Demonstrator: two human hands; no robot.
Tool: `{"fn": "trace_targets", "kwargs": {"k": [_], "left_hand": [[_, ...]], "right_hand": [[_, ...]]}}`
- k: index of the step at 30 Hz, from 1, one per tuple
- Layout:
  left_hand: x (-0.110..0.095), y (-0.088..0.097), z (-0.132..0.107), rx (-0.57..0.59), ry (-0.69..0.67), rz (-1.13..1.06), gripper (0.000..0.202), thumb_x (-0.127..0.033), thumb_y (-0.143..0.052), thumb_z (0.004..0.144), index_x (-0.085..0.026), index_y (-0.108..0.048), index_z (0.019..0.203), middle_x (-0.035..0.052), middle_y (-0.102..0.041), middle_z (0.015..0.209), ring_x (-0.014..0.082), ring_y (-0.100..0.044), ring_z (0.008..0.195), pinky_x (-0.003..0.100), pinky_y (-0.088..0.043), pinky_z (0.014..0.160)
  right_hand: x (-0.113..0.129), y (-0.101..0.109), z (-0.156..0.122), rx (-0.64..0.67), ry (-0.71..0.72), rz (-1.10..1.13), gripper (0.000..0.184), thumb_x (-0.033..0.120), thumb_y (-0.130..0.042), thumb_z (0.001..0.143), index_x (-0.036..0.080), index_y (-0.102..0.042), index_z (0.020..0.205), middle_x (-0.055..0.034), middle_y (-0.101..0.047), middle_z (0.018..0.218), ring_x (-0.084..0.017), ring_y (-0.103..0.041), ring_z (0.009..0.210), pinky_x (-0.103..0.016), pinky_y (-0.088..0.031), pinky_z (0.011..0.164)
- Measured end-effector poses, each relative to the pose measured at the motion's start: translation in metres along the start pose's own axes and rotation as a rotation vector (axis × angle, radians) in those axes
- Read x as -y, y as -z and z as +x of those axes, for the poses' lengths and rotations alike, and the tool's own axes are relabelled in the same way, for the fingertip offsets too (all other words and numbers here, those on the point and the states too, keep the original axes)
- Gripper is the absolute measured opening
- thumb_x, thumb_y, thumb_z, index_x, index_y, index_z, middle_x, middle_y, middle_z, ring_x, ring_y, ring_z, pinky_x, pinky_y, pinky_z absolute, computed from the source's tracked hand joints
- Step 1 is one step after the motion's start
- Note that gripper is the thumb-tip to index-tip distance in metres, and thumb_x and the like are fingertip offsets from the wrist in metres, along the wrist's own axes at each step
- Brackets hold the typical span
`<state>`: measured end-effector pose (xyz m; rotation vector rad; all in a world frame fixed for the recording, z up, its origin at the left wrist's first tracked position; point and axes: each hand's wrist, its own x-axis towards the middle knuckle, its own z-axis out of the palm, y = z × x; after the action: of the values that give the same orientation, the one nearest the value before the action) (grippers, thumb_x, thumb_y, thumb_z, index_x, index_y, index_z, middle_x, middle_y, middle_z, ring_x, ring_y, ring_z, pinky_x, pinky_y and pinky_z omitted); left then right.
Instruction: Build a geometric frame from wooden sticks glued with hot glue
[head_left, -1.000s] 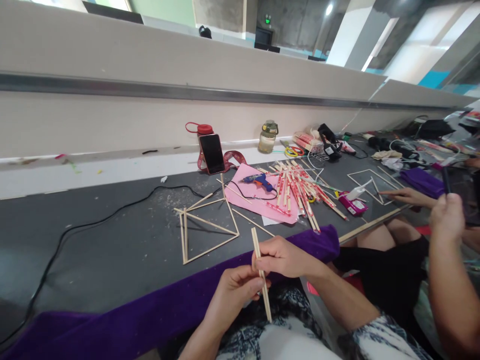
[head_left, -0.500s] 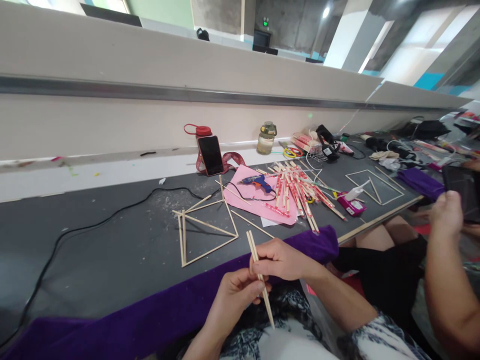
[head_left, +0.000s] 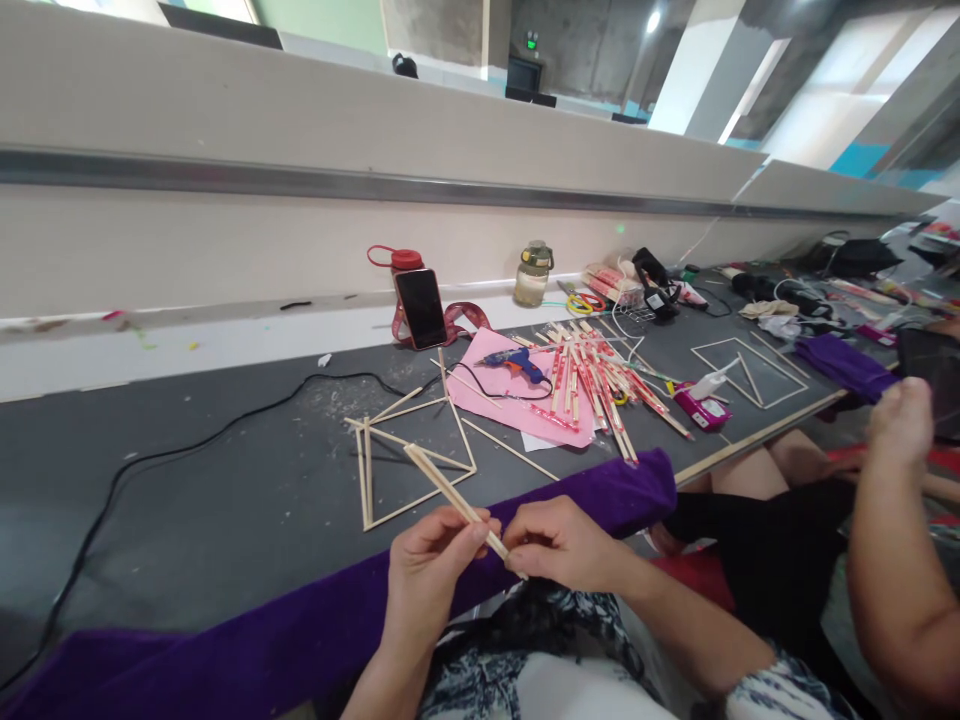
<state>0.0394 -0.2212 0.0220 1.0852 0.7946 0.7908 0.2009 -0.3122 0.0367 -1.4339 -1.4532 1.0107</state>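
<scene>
Where left grip (head_left: 429, 562) pinches, sticks (head_left: 441, 483), jutting forward

The green sign (head_left: 532, 41) and red-marked wrappers (head_left: 589, 372) are too small to read.

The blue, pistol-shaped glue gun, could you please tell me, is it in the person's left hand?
No, the glue gun lies on the flat pink sheet, while the left hand grips thin pale wooden sticks.

A lamp (head_left: 654, 20) glares up top — soft shadows mark the grey table (head_left: 225, 520), right edge stretched and blurry.
</scene>
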Motion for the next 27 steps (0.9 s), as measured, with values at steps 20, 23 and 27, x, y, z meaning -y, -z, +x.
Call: {"fn": "trace_targets", "kwargs": {"k": [20, 23, 27], "left_hand": [[0.007, -0.013, 0.006, 0.105, 0.082, -0.134, 0.023, -0.03, -0.077, 0.073, -0.015, -0.079, 0.09, 0.0065, -0.076, 0.076, 0.0108, -0.067, 0.061, 0.014, -0.052, 0.052], [0.009, -0.014, 0.007, 0.101, 0.104, -0.166, 0.021, -0.03, -0.078, 0.072, -0.015, -0.079, 0.087, 0.006, -0.076, 0.075, 0.0109, -0.067, 0.06, 0.015, -0.051, 0.051], [0.013, -0.016, 0.007, 0.068, 0.119, -0.165, 0.022, -0.031, -0.08, 0.069, -0.014, -0.078, 0.083, 0.0051, -0.075, 0.071, 0.011, -0.066, 0.058, 0.016, -0.051, 0.051]], "right_hand": [[-0.006, -0.003, -0.014, -0.023, -0.016, -0.14, 0.034, 0.031, -0.05, 0.096, 0.016, -0.062, 0.069, 0.0012, -0.059, 0.065, -0.009, -0.054, 0.063, -0.02, -0.037, 0.062], [-0.009, -0.003, -0.015, -0.002, -0.052, -0.151, 0.037, 0.032, -0.05, 0.096, 0.016, -0.059, 0.065, 0.0012, -0.058, 0.065, -0.009, -0.052, 0.062, -0.021, -0.036, 0.061], [-0.016, -0.005, -0.019, 0.017, -0.079, -0.135, 0.038, 0.036, -0.047, 0.097, 0.016, -0.059, 0.067, 0.0006, -0.059, 0.067, -0.008, -0.049, 0.057, -0.022, -0.036, 0.058]]}}
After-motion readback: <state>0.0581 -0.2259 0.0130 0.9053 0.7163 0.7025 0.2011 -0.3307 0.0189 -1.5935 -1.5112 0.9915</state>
